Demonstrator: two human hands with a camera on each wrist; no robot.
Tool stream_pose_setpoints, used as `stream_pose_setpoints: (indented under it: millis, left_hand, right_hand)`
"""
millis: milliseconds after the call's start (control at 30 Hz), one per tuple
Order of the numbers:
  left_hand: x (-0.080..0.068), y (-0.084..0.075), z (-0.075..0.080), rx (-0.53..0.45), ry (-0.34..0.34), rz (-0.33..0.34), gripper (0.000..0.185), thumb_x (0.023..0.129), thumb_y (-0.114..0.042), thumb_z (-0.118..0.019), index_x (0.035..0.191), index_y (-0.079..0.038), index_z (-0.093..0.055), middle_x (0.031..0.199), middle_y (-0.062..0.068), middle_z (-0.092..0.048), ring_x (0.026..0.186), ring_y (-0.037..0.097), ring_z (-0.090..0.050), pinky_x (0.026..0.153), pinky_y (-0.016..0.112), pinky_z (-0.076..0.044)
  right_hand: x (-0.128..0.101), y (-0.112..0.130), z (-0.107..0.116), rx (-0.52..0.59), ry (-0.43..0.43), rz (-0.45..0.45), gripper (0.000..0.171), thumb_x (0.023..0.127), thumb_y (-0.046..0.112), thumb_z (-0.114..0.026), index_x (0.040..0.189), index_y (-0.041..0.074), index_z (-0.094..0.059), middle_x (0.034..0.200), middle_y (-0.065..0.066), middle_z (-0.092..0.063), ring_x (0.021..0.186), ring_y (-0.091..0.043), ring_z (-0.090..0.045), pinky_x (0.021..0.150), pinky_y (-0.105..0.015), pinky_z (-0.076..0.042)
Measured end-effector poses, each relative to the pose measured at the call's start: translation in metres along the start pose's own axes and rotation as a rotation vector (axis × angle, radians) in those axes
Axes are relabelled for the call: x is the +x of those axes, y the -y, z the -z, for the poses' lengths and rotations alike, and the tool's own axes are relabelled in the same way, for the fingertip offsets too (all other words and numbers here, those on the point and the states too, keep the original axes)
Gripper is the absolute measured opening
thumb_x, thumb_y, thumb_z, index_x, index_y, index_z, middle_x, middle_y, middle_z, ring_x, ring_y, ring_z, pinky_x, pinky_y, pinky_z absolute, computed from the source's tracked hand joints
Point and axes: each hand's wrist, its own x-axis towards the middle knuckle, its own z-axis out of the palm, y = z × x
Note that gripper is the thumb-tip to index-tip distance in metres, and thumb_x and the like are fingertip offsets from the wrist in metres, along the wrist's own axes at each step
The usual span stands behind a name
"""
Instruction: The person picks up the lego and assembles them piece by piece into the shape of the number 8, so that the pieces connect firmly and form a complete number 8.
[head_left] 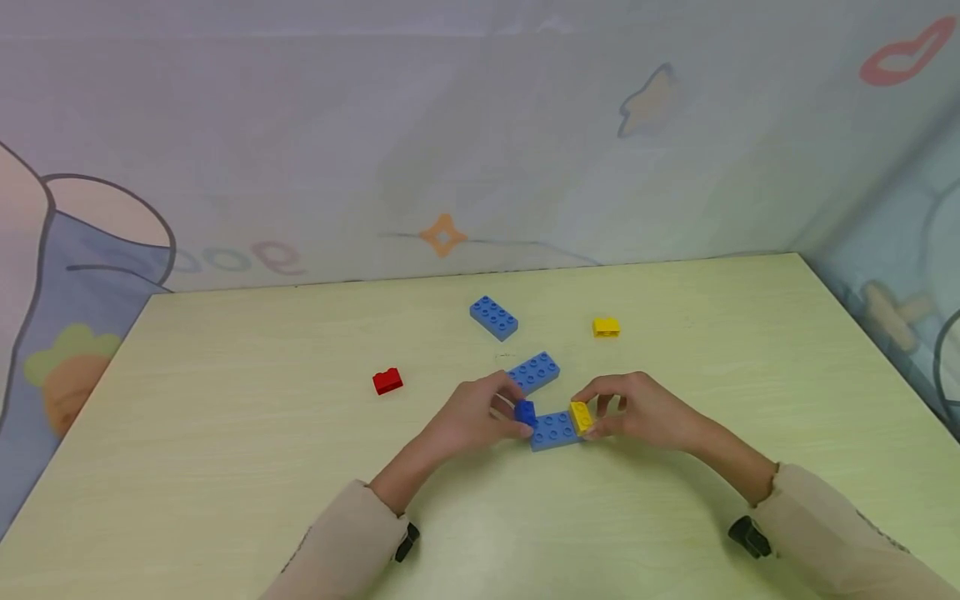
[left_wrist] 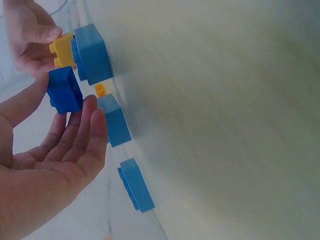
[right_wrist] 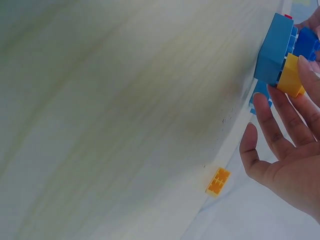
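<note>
left hand (head_left: 477, 412) pinches 1 dark blue brick (head_left: 526, 412), right hand (head_left: 647, 412) apparently 1 yellow brick (head_left: 581, 418).

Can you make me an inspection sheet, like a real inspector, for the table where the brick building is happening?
Surface: pale table, a few small dark marks.
Job's things: yellow brick at the right end of the front light blue brick, cannot tell if fully seated; dark blue brick by its left end.
Clutter: loose red brick, far yellow brick on its side, two more light blue bricks.
Grippers: left hand pinches the dark blue brick; right hand holds the front yellow one.
Cables: dark curve at the right edge, cannot tell if cable.
Surroundings: printed backdrop.
</note>
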Motion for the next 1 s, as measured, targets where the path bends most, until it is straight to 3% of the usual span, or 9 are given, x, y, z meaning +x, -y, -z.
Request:
stream_pose_setpoints:
  millis: [267, 1000]
  left_hand:
    - [0.0003, -0.0063, -0.0068, 0.041, 0.02, -0.009, 0.029, 0.081, -0.015, -0.07, 0.104, -0.007, -0.056, 0.098, 0.004, -0.062, 0.093, 0.02, -0.057, 0.075, 0.029, -0.048]
    - [0.0002, -0.0054, -0.0112, 0.096, 0.013, -0.082, 0.033, 0.079, -0.013, -0.072, 0.109, -0.006, -0.061, 0.101, 0.001, -0.062, 0.093, 0.018, -0.057, 0.077, 0.027, -0.047]
  right_hand:
    - [0.0001, -0.0016, -0.001, -0.002, -0.01, 0.017, 0.031, 0.076, 0.014, -0.074, 0.104, 0.003, -0.066, 0.093, 0.0, -0.065, 0.078, -0.014, -0.056, 0.066, -0.028, -0.044]
    - [0.0001, -0.0016, -0.0013, 0.005, -0.012, 0.014, 0.03, 0.076, 0.013, -0.074, 0.103, 0.003, -0.066, 0.094, -0.001, -0.066, 0.078, -0.014, -0.055, 0.066, -0.029, -0.044]
